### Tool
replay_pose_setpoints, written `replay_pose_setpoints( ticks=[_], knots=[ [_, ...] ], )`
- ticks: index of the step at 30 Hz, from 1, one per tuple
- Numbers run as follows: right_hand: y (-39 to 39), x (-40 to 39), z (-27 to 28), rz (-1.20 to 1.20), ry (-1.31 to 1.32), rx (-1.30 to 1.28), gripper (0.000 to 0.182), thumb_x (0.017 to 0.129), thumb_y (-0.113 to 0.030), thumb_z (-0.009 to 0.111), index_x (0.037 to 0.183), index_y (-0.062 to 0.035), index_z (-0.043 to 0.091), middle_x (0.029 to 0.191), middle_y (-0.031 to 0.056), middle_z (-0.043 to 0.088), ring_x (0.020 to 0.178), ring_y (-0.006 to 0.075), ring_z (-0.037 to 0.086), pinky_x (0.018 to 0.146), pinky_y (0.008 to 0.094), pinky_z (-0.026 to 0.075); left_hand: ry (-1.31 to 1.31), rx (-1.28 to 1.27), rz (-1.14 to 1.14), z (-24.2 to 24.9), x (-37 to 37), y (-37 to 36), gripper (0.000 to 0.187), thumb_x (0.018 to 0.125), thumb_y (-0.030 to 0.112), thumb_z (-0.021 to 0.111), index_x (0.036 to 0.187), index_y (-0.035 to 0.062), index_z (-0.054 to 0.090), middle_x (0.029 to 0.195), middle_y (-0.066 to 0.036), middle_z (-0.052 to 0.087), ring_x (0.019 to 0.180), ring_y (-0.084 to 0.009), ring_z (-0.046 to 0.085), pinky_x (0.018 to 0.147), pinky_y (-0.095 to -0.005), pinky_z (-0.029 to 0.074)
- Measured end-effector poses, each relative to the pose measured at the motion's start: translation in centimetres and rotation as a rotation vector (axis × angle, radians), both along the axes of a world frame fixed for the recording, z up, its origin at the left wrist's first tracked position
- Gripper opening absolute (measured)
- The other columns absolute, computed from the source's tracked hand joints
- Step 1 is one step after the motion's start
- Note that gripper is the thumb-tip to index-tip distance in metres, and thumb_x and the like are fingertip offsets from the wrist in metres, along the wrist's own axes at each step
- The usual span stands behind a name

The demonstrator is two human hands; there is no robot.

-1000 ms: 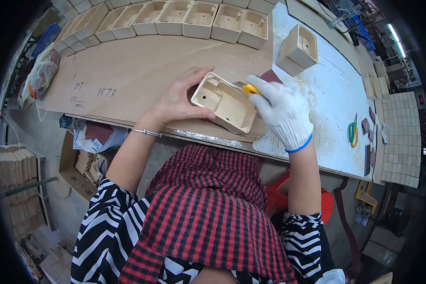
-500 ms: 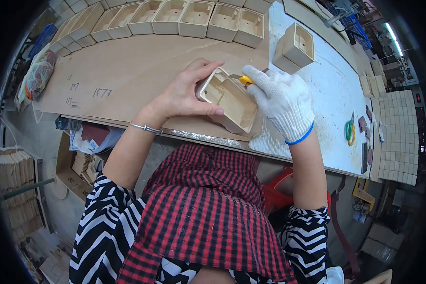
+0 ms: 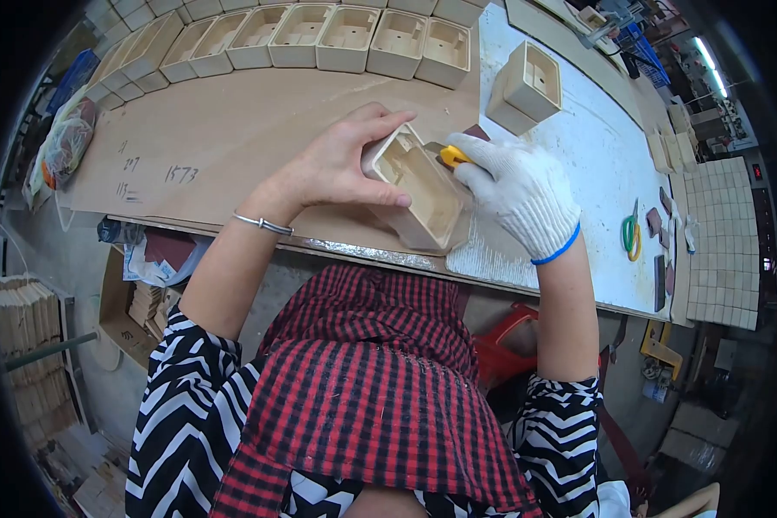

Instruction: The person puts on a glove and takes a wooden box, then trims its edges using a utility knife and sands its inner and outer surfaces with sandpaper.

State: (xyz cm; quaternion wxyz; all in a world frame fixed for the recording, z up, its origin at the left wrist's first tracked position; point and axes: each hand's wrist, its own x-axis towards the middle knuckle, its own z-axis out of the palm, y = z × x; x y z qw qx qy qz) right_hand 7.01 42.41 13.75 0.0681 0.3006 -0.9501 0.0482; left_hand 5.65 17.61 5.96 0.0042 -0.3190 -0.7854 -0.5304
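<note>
A pale wooden box (image 3: 420,194) is tilted near the table's front edge, its open side facing up toward me. My left hand (image 3: 350,164), bare with a bracelet at the wrist, grips the box's left end, thumb over the near rim and fingers at the far side. On my right hand (image 3: 522,186) is a white knitted glove with a blue cuff. That hand is closed on a yellow-handled knife (image 3: 453,156), whose blade points left at the box's upper right rim. Whether the blade touches the rim is hard to tell.
Several similar boxes (image 3: 347,39) line the back of the brown board (image 3: 233,129). Another box (image 3: 524,87) stands on the white surface at the back right. Green and yellow scissors (image 3: 633,231) and dark blocks (image 3: 660,283) lie at the right. A filled plastic bag (image 3: 71,142) is far left.
The knife and my gloved right hand have moved slightly right and down, away from the box's far corner. My left hand still holds the box. The whole view has shifted a little.
</note>
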Motion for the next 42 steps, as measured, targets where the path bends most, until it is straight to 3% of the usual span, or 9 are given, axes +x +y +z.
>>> replay_pose_setpoints(
  ticks=[5, 15, 20, 27, 32, 42],
  knots=[
    [1.0, 1.1, 0.1, -0.028, -0.067, -0.064, 0.029, 0.084, -0.022, 0.065, 0.112, -0.0149, 0.070, 0.083, 0.0143, 0.068, 0.077, 0.0312, 0.066, 0.070, 0.0397, 0.053, -0.124, -0.062, -0.064, 0.3, -0.9, -0.4, 0.090, 0.067, 0.043, 0.081, 0.140, 0.0012, 0.051, 0.122, -0.016, 0.056, 0.115, -0.0292, 0.054, 0.100, -0.0370, 0.043],
    [0.6, 0.4, -1.2, 0.069, 0.172, 0.032, 0.031, 0.082, -0.023, 0.069, 0.112, -0.0190, 0.069, 0.075, 0.0068, 0.063, 0.073, 0.0256, 0.063, 0.065, 0.0392, 0.048, -0.152, -0.103, -0.080, 0.7, -1.3, 0.1, 0.088, 0.066, 0.047, 0.074, 0.138, 0.0027, 0.053, 0.127, -0.017, 0.056, 0.118, -0.0305, 0.053, 0.103, -0.0393, 0.040],
    [0.2, -0.1, -1.5, 0.106, 0.352, 0.060, 0.028, 0.081, -0.025, 0.070, 0.108, -0.0190, 0.069, 0.075, 0.0061, 0.062, 0.072, 0.0250, 0.063, 0.063, 0.0392, 0.048, -0.144, -0.086, -0.105, 0.5, -1.8, 0.2, 0.081, 0.071, 0.045, 0.073, 0.136, 0.0018, 0.053, 0.126, -0.018, 0.055, 0.118, -0.0330, 0.053, 0.103, -0.0390, 0.041],
    [1.3, -1.5, -0.5, 0.061, 0.334, 0.043, 0.029, 0.081, -0.022, 0.069, 0.110, -0.0187, 0.069, 0.075, 0.0072, 0.064, 0.071, 0.0251, 0.064, 0.063, 0.0377, 0.048, -0.167, -0.120, -0.156, 0.8, -2.8, 0.7, 0.088, 0.065, 0.050, 0.071, 0.138, 0.0027, 0.053, 0.126, -0.017, 0.057, 0.118, -0.0310, 0.054, 0.102, -0.0385, 0.040],
    [2.3, -1.5, 1.7, 0.032, 0.214, -0.045, 0.030, 0.081, -0.022, 0.069, 0.111, -0.0176, 0.071, 0.076, 0.0090, 0.065, 0.070, 0.0260, 0.064, 0.063, 0.0376, 0.050, -0.177, -0.141, -0.257, 0.5, -2.7, 1.1, 0.083, 0.068, 0.046, 0.072, 0.135, 0.0007, 0.055, 0.116, -0.015, 0.059, 0.112, -0.0303, 0.056, 0.097, -0.0378, 0.043],
    [1.6, 0.3, -1.6, 0.124, 0.155, -0.065, 0.025, 0.083, -0.024, 0.068, 0.106, -0.0181, 0.071, 0.072, 0.0072, 0.063, 0.067, 0.0255, 0.064, 0.061, 0.0386, 0.050, -0.197, -0.141, -0.257, 0.4, -3.0, 1.4, 0.087, 0.065, 0.051, 0.069, 0.136, 0.0015, 0.054, 0.110, -0.014, 0.057, 0.104, -0.0290, 0.055, 0.092, -0.0378, 0.043]
  ],
)
